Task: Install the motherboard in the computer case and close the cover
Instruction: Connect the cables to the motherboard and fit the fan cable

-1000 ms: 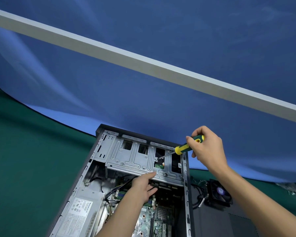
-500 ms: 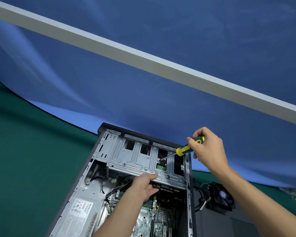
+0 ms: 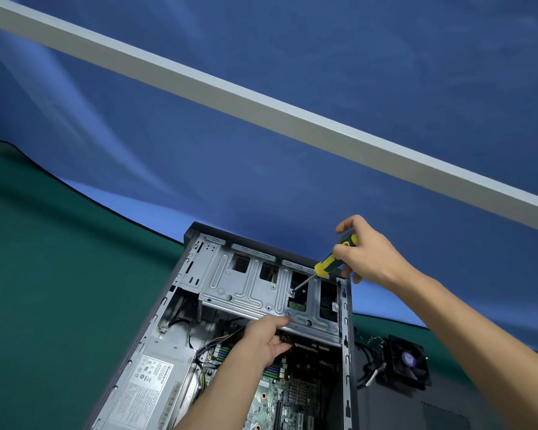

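The open computer case lies on its side on the green mat. The green motherboard sits inside it, partly hidden by my left forearm. A silver drive cage spans the far end of the case. My left hand grips the near edge of that cage, thumb on top and fingers under it. My right hand holds a yellow-and-green screwdriver by its handle. The shaft slants down-left and its tip meets a screw on the cage.
A silver power supply fills the case's near-left corner, with cables beside it. To the right of the case, a black fan with loose wires rests on the dark side cover. Blue cloth and a grey bar rise behind.
The view has shifted a little. My right hand has turned on the screwdriver handle, whose tip stays on the same screw. My left hand keeps its hold on the cage edge.
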